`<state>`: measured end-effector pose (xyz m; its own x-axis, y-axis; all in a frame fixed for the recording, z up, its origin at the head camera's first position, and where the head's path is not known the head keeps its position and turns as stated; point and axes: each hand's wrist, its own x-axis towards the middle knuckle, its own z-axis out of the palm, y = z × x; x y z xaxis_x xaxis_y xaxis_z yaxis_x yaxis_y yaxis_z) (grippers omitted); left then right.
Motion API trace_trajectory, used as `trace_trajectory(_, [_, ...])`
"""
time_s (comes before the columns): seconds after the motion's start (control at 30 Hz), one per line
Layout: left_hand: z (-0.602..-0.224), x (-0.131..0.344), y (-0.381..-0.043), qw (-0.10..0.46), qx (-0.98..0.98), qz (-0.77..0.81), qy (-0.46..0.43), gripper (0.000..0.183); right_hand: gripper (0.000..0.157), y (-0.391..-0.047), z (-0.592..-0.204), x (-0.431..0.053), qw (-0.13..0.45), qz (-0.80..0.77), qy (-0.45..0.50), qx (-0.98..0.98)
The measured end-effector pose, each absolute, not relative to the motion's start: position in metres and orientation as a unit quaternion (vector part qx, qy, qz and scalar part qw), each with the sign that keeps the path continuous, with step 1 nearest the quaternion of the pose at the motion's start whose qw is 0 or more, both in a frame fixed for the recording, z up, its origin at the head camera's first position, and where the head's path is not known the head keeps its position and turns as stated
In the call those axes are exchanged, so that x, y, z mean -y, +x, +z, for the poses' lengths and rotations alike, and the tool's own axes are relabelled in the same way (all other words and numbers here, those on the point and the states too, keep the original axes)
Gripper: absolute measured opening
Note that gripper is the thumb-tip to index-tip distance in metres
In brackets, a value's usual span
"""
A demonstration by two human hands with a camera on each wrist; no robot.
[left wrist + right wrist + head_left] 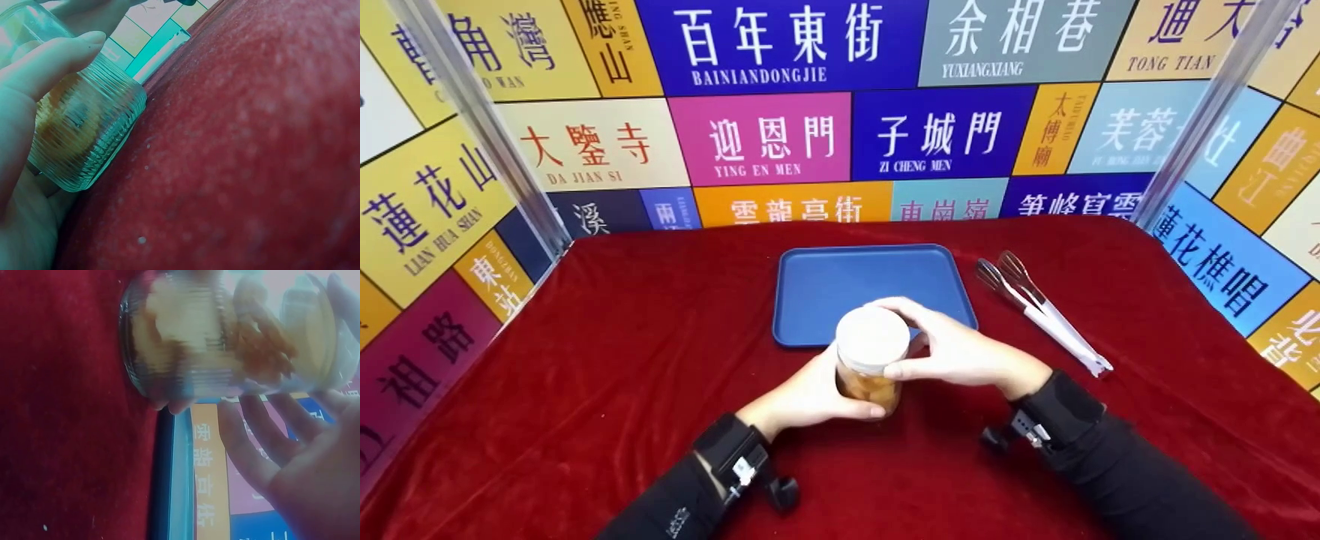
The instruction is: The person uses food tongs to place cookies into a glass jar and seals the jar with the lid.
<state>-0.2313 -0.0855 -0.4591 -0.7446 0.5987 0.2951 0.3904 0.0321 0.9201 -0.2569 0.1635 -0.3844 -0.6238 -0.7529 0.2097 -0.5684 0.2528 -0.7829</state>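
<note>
A clear ribbed jar (868, 388) with a white lid (873, 337) stands upright in front of me, holding yellow-brown pieces of food. My left hand (808, 391) grips its body from the left, with the thumb across the near side. In the left wrist view the ribbed lower part of the jar (109, 93) shows close over the red cloth. My right hand (960, 351) holds the lid from the right, thumb at its near edge and fingers round the far side. Brown and pale pieces show through the jar (191, 332) in the right wrist view.
Behind the jar lies a blue tray (862, 277), partly overlapped by the hands and lid. Tongs (1046, 311) with white handles and brown ends rest right of the tray. A red cloth (660, 322) covers the table, and panels with printed signs (761, 139) stand around it.
</note>
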Motion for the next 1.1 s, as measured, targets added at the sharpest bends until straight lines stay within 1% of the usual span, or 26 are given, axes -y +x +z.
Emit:
trace_trajectory(0.2, [-0.459, 0.086, -0.232, 0.086, -0.715, 0.600, 0.349, 0.101, 0.077, -0.253, -0.386, -0.160, 0.083, -0.440, -0.413, -0.793])
trace_trajectory(0.33, [-0.460, 0.085, -0.232, 0.085, -0.713, 0.600, 0.352, 0.102, 0.079, -0.254, -0.387, -0.160, 0.083, -0.441, -0.413, -0.793])
trace_trajectory(0.43, [-0.461, 0.085, -0.232, 0.086, -0.714, 0.600, 0.350, 0.102, 0.083, -0.256, -0.387, -0.162, 0.097, -0.442, -0.421, -0.786])
trace_trajectory(0.57, [-0.461, 0.085, -0.232, 0.092, -0.710, 0.606, 0.347, 0.100, 0.089, -0.260, -0.386, -0.169, 0.138, -0.460, -0.439, -0.760])
trace_trajectory(0.67, [-0.461, 0.085, -0.232, 0.093, -0.708, 0.608, 0.346, 0.100, 0.086, -0.263, -0.385, -0.173, 0.162, -0.473, -0.446, -0.742])
trace_trajectory(0.73, [-0.461, 0.085, -0.232, 0.093, -0.709, 0.609, 0.344, 0.101, 0.082, -0.264, -0.385, -0.174, 0.166, -0.474, -0.449, -0.739])
trace_trajectory(0.87, [-0.461, 0.085, -0.232, 0.089, -0.715, 0.604, 0.341, 0.103, 0.078, -0.265, -0.386, -0.173, 0.158, -0.470, -0.453, -0.741])
trace_trajectory(1.1, [-0.460, 0.086, -0.231, 0.090, -0.718, 0.601, 0.339, 0.102, 0.076, -0.265, -0.386, -0.172, 0.152, -0.472, -0.453, -0.741])
